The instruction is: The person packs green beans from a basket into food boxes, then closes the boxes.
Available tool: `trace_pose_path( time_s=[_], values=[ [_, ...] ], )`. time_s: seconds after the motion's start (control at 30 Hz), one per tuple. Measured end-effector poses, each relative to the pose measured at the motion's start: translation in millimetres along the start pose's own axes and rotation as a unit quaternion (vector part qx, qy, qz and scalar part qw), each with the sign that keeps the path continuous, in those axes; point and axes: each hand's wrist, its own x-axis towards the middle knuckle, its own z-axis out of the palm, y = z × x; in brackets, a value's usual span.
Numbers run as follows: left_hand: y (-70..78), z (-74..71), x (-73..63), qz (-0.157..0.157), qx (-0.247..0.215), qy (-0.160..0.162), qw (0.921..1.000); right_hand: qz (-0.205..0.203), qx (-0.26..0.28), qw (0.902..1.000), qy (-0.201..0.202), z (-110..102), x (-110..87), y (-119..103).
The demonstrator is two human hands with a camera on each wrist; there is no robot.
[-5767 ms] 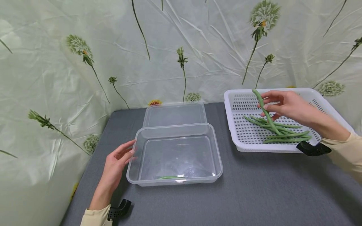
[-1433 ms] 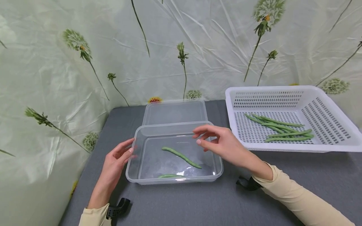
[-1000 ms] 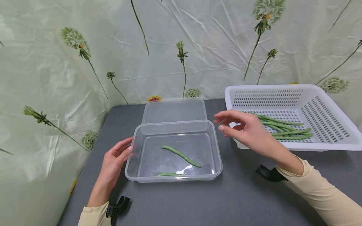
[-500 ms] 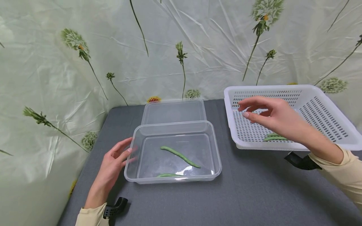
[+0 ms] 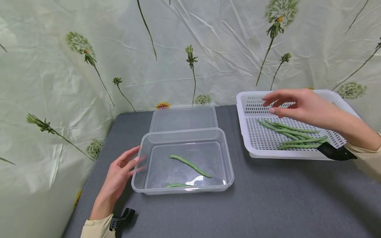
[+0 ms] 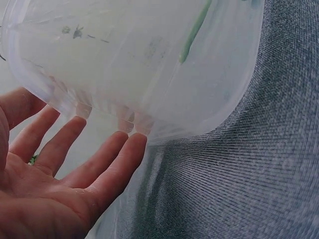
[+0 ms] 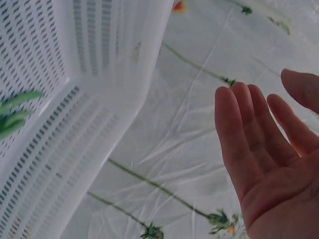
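Observation:
My left hand (image 5: 118, 177) touches the left wall of a clear plastic container (image 5: 182, 190) with extended fingertips, as the left wrist view also shows. Two green beans lie inside: one long bean (image 5: 190, 165) across the floor and another bean (image 5: 178, 185) along the near wall. Above a white perforated basket (image 5: 250, 132) hovers my right hand (image 5: 306, 107), its fingers loosely bent around nothing. Below it, several green beans (image 5: 294, 135) lie heaped on the basket floor. In the right wrist view the right palm (image 7: 279, 184) is bare.
A clear lid (image 5: 184, 119) lies flat behind the container. The grey tabletop (image 5: 253, 205) runs along the front. A wrinkled, flower-printed sheet (image 5: 166, 72) hangs close behind the table and on the left.
The right hand took a bean from the basket and let it go in the container. Since then it has moved right, back above the basket. The left hand stays at the container.

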Motion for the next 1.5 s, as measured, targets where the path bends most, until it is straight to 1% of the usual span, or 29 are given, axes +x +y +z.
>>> trace_pose_path(
  time_s=[0.13, 0.27, 0.4, 0.53, 0.77, 0.97, 1.17, 1.27, 1.33, 1.43, 1.5],
  values=[
    [-0.3, -0.4, 0.5, -0.004, -0.001, 0.001, 1.0, 0.009, 0.0, 1.0, -0.003, -7, 1.0, 7],
    [0.0, -0.2, 0.9, -0.01, 0.002, 0.004, 0.9999, 0.022, -0.017, 0.9996, -0.005, -14, 2.2, 15],
    [0.0, -0.3, 0.3, -0.009, 0.006, 0.006, 0.9999, 0.024, -0.039, 0.9988, -0.017, -17, 4.6, 31],
    [0.1, -0.3, 0.5, -0.01, 0.006, 0.005, 0.9999, 0.042, -0.031, 0.9974, -0.049, -19, 6.0, 49],
    [0.8, -1.0, 1.0, -0.008, 0.004, 0.002, 1.0, 0.032, -0.025, 0.9947, -0.094, -20, 9.8, 85],
    [0.3, -2.0, 1.0, -0.015, 0.002, 0.001, 0.9999, 0.063, -0.032, 0.9877, -0.14, -16, 9.4, 111],
    [-0.7, -2.0, 0.3, -0.019, 0.001, 0.002, 0.9998, 0.083, -0.024, 0.9839, -0.156, -11, 8.3, 128],
    [-0.5, -1.7, 0.3, -0.022, 0.001, 0.003, 0.9997, 0.075, -0.007, 0.9827, -0.169, -10, 7.2, 138],
    [-0.3, -1.4, 0.7, -0.025, 0.001, 0.004, 0.9997, 0.064, 0.019, 0.9801, -0.187, -9, 6.2, 146],
    [0.1, -1.2, 1.3, -0.027, 0.001, 0.005, 0.9996, 0.062, 0.066, 0.9704, -0.224, -8, 4.9, 157],
    [0.2, -1.4, 1.3, -0.03, -0.001, 0.006, 0.9995, 0.077, 0.094, 0.9618, -0.245, -7, 4.2, 163]
  ],
)
